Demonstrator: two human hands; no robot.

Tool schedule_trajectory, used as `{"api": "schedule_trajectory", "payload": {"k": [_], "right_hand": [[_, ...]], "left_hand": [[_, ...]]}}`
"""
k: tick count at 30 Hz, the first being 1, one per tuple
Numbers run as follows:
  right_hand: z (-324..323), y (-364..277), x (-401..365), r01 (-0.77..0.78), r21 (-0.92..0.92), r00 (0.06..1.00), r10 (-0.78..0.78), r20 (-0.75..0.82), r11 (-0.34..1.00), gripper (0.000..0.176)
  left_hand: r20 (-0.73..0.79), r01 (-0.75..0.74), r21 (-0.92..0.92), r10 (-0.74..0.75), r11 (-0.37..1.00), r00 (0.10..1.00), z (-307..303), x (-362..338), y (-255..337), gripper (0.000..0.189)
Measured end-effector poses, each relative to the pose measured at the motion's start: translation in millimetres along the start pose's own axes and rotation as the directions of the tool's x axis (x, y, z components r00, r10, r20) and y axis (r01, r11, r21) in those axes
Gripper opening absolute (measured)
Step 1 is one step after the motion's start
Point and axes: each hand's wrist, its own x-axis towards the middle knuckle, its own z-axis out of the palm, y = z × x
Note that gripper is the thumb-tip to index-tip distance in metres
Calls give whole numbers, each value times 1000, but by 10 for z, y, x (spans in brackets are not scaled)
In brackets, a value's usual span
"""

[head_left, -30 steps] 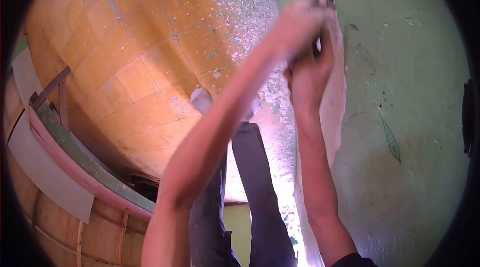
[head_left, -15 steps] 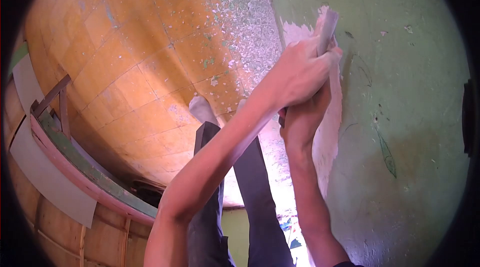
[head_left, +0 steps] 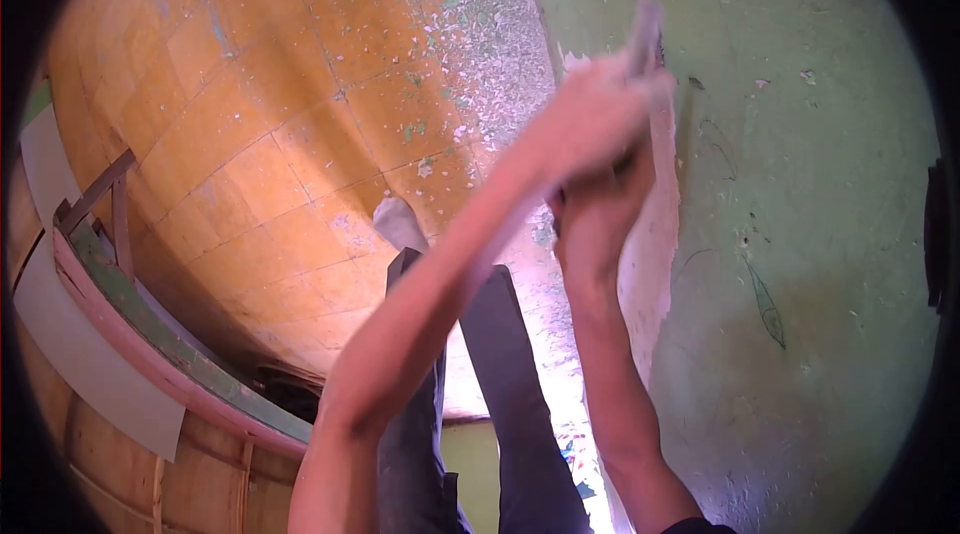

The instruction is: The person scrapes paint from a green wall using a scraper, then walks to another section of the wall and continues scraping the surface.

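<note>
Gripping a pale grey tool [head_left: 647,37], the left hand [head_left: 592,119] is blurred, with its fingers wrapped around the piece and the free end jutting up past the knuckles. The tool lies in front of the green wall [head_left: 830,174], near the upper end of a pale bare strip [head_left: 652,284] where the paint is off; whether it touches the surface cannot be told. Just below, and partly covered by the left hand, is the right hand [head_left: 605,219]; its fingers are mostly hidden, so its grip cannot be made out. Farther right, the wall bears a drawn, leaf-shaped outline [head_left: 766,306] in green, and above that some faint curved lines [head_left: 722,149], too thin to tell whether they are writing. Pale and green flakes [head_left: 485,44] lie thickly along the foot of the wall and spread onto the orange tiled floor [head_left: 240,124]. Between the arms are dark trousers [head_left: 508,344], with a socked foot [head_left: 398,222] on the tiles. Well apart at the left, a curved pink and green edge [head_left: 190,369] runs beside a plain whitish panel [head_left: 95,359].
</note>
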Motion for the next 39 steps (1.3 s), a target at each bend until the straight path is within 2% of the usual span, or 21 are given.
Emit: {"api": "schedule_trajectory", "payload": {"k": [4,6,7,8,9,10,11,12,15,16,17,19,20,21,22,23,26,30,32,36,39], "right_hand": [[-136,-193,233,-66,-304,983,114,144,950,49],[142,101,677,-7,-277,988,49,144,961,40],[328,101,703,-28,-350,996,55,67,936,42],[319,192,733,-42,-464,992,91,85,885,45],[154,367,746,-45,-572,988,123,97,819,48],[-192,643,692,188,-798,971,13,239,573,54],[-439,702,455,106,-903,957,206,207,416,56],[-949,1027,174,205,-929,944,188,270,307,56],[-2398,1188,-878,173,-968,685,728,-16,-184,48],[-2819,1086,-1324,149,-951,619,775,-124,-271,46],[-3191,945,-1807,105,-956,632,760,-149,-274,42],[-3619,476,-2661,39,-932,611,746,-263,-361,36],[-3822,252,-3023,138,-931,562,801,-207,-338,37],[-3938,5,-3349,76,-925,517,808,-283,-373,40],[-4330,22,-3724,164,-931,565,805,-182,-326,41],[-4173,-309,-3838,201,-924,448,870,-207,-324,43],[-3770,-795,-4015,106,-958,470,862,-189,-268,44],[-3283,-1189,-4113,-60,-984,585,793,-173,-170,44],[-3012,-1345,-4116,-114,-987,631,759,-159,-111,44],[-2470,-1504,-3956,-185,-983,691,709,-141,-16,45],[-1970,-1643,-3799,-234,-972,709,690,-146,34,45]], "left_hand": [[-211,-109,49,117,993,970,90,234,-165,44],[-212,-96,-38,86,995,973,-238,570,-148,44],[-84,147,-174,-164,974,983,-444,548,-59,48],[-110,49,-212,-74,976,991,-553,621,-264,53],[-122,-5,-99,-7,995,993,-580,581,-663,62],[-133,-59,16,60,998,989,-608,538,-1051,77],[-50,108,381,-96,918,994,-719,401,-1437,76],[-119,125,453,-79,883,990,-751,-52,-1848,61],[-346,324,570,-137,755,928,-870,-1612,-2804,37],[-467,179,502,91,846,880,-915,-2275,-3073,35],[-462,531,506,-305,680,832,-1032,-2935,-3126,37],[-558,692,487,-419,534,716,-1122,-4198,-2979,29],[-568,697,568,-405,437,717,-1176,-4785,-3123,25],[-582,760,553,-494,341,646,-1229,-5269,-3023,26],[-580,786,540,-542,302,608,-1252,-5667,-2827,30],[-582,795,541,-560,276,590,-1280,-5967,-2646,34],[-759,904,197,-525,379,385,-1148,-6464,-1696,57],[-790,821,9,-500,571,356,-957,-6731,-1559,74],[-812,676,-123,-465,726,352,-868,-6606,-1344,77],[-741,403,-290,-470,868,480,-1125,-6170,-836,70],[-693,368,-248,-430,896,579,-1448,-5961,-50,65]]}}
